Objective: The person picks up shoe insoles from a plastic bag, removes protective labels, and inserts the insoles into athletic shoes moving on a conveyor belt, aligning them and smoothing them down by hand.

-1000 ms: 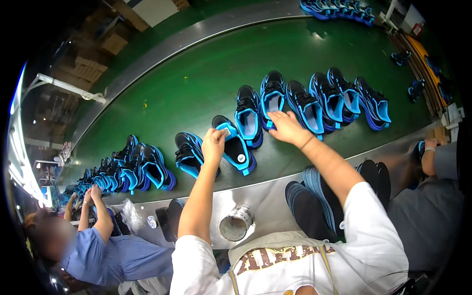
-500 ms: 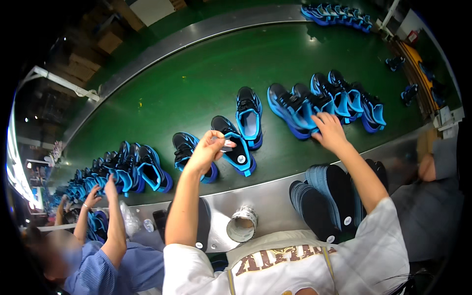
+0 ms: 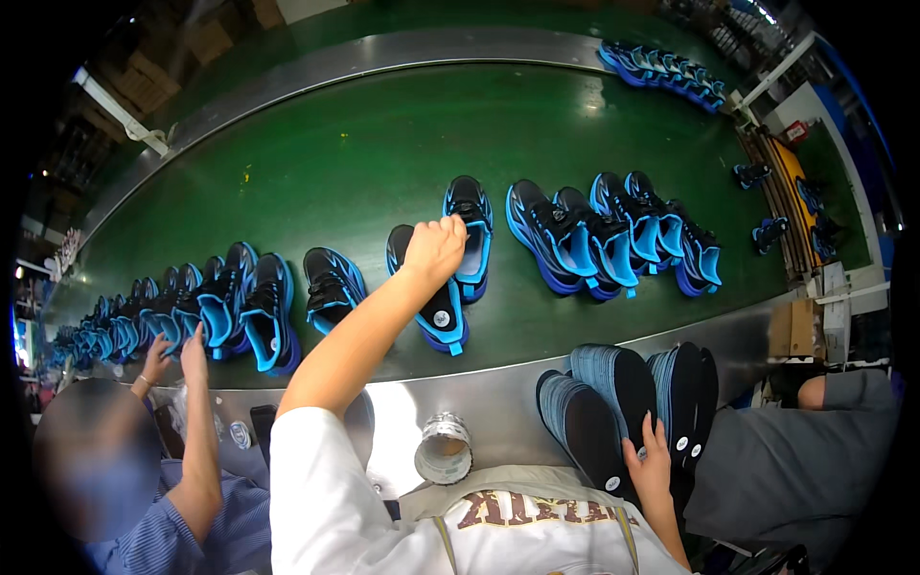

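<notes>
Pressing a shoe (image 3: 436, 297), left hand (image 3: 433, 251) (right hand (image 3: 654, 465) touches insoles (image 3: 613, 393)).

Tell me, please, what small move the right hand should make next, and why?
Probably lift one dark flat insole from the stack under the right hand and carry it toward the black-and-blue sneaker on the green conveyor belt. The left hand already grips that sneaker at its opening, which looks empty, while the right hand only rests on the insoles.
</notes>
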Tool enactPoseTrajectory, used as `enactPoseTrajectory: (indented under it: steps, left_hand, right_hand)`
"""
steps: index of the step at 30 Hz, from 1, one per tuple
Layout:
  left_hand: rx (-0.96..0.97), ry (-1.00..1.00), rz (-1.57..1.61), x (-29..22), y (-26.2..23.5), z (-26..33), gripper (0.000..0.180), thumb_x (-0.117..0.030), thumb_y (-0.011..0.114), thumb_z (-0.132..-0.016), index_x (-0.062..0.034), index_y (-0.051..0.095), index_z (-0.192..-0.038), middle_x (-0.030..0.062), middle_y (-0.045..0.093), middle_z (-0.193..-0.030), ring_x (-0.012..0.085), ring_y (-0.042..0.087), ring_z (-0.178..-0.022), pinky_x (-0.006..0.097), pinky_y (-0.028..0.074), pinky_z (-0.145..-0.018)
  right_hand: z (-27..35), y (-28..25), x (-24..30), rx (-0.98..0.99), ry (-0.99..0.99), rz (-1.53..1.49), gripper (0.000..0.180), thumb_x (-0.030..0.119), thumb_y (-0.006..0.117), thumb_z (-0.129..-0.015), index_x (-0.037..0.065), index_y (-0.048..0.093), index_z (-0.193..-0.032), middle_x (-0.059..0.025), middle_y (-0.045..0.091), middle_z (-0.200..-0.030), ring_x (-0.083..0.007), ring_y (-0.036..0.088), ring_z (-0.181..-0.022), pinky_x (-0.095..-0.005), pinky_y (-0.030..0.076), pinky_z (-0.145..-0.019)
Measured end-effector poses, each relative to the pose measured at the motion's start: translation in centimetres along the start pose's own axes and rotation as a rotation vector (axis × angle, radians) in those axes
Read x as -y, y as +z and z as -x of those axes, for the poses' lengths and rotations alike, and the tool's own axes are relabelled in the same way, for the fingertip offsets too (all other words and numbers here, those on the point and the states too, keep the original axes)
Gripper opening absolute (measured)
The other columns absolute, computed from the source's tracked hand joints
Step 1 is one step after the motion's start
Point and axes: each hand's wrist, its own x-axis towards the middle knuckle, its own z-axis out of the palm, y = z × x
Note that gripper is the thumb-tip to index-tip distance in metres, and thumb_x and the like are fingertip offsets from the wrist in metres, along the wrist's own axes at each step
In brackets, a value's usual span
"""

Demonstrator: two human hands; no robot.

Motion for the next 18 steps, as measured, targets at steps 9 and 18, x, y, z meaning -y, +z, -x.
enactPoseTrajectory:
  steps: [9, 18]
  left_hand:
    - [0.263, -0.290, 0.701, 1.8, 1.0, -5.3, 0.044, -0.042, 0.047, -0.083, -0.0016, 0.055, -0.099, 0.0196, 0.060, -0.084, 0.0336, 0.058, -0.080, 0.040, 0.045, -0.069]
    - [0.528, -0.292, 0.894, -3.1, -0.4, -3.0, 0.055, -0.052, 0.043, -0.081, -0.0006, 0.061, -0.081, 0.0206, 0.061, -0.080, 0.0350, 0.058, -0.082, 0.041, 0.044, -0.073]
  right_hand:
    - [-5.8, -4.7, -1.1, -0.251, -0.029, -0.202, 0.031, 0.008, 0.051, -0.082, -0.003, 0.052, -0.111, -0.0203, 0.055, -0.108, -0.0297, 0.054, -0.100, -0.0329, 0.039, -0.087]
    - [-20.1, -2.3, 11.0, 0.639, -0.293, -0.431, 0.020, 0.017, 0.062, -0.072, -0.003, 0.063, -0.075, -0.0120, 0.060, -0.062, -0.0168, 0.056, -0.057, -0.0291, 0.044, -0.056]
